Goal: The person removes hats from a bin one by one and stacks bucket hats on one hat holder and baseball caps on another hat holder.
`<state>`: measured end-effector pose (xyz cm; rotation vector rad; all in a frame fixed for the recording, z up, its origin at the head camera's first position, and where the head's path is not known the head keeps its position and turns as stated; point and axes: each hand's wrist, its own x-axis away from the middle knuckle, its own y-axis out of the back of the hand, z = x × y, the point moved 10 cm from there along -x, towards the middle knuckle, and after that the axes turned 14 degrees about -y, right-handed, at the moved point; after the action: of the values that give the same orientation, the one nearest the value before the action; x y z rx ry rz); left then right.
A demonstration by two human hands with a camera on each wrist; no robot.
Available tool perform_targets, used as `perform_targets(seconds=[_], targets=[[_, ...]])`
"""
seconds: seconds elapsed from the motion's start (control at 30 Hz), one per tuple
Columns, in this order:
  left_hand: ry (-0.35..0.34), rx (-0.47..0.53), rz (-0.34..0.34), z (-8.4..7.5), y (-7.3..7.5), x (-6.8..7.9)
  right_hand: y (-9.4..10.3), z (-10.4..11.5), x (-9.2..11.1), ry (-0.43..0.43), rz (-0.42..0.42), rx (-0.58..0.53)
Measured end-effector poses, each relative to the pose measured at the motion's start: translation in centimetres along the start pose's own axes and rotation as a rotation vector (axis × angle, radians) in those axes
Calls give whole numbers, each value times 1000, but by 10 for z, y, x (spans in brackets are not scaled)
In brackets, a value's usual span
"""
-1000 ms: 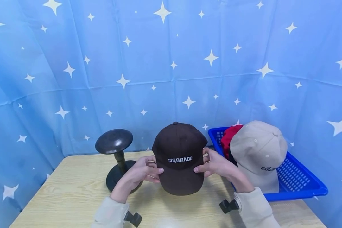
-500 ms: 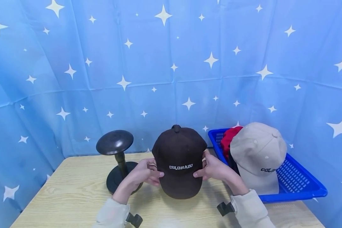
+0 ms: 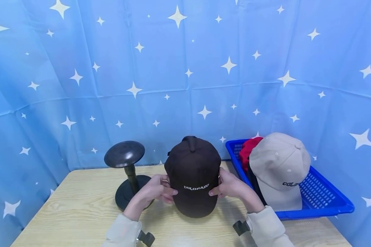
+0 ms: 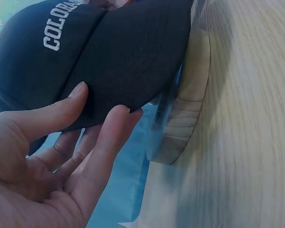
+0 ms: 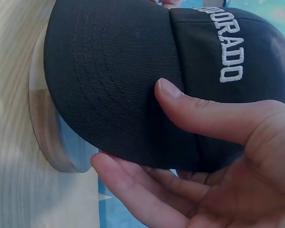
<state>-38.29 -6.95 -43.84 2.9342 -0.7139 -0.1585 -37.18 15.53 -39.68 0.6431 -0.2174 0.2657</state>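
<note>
A dark brown baseball cap (image 3: pixel 193 164) lettered COLORADO is held up in the middle, its brim toward me and tilted down. My left hand (image 3: pixel 157 189) pinches the brim's left side, thumb on top and fingers beneath. On the other side my right hand (image 3: pixel 230 185) pinches the brim the same way, as the right wrist view shows with its thumb (image 5: pixel 199 111). Under the cap, a round wooden base (image 4: pixel 183 104) stands on the table in the left wrist view. What rises from that base is hidden by the cap.
A black stand (image 3: pixel 125 154) with a domed top stands to the left on the wooden table (image 3: pixel 65 206). At right, a blue basket (image 3: pixel 337 202) holds a beige cap (image 3: pixel 279 161) and a red one (image 3: pixel 247 152). A starry blue curtain (image 3: pixel 173 68) hangs behind.
The brown cap has come down slightly and its crown has tipped toward me, so the lettering sits lower. Both hands have moved down with it, keeping their grip.
</note>
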Motion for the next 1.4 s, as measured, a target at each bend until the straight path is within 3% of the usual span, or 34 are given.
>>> perform_targets(seconds=[0.67,0.8,1.0,1.4], targets=[[-17,-8,42,11,4,-2,-8,-5,-4,-19,13,-11],[-26,-42,17,9,8,-1,-7,-3,-2,-13,27,-49],[-49,-103,-42,2,17,-2,6,0,5,-49,-18,-129],[-78,-69,-70,-4,15,-1,8,0,3,-8,-27,-185]])
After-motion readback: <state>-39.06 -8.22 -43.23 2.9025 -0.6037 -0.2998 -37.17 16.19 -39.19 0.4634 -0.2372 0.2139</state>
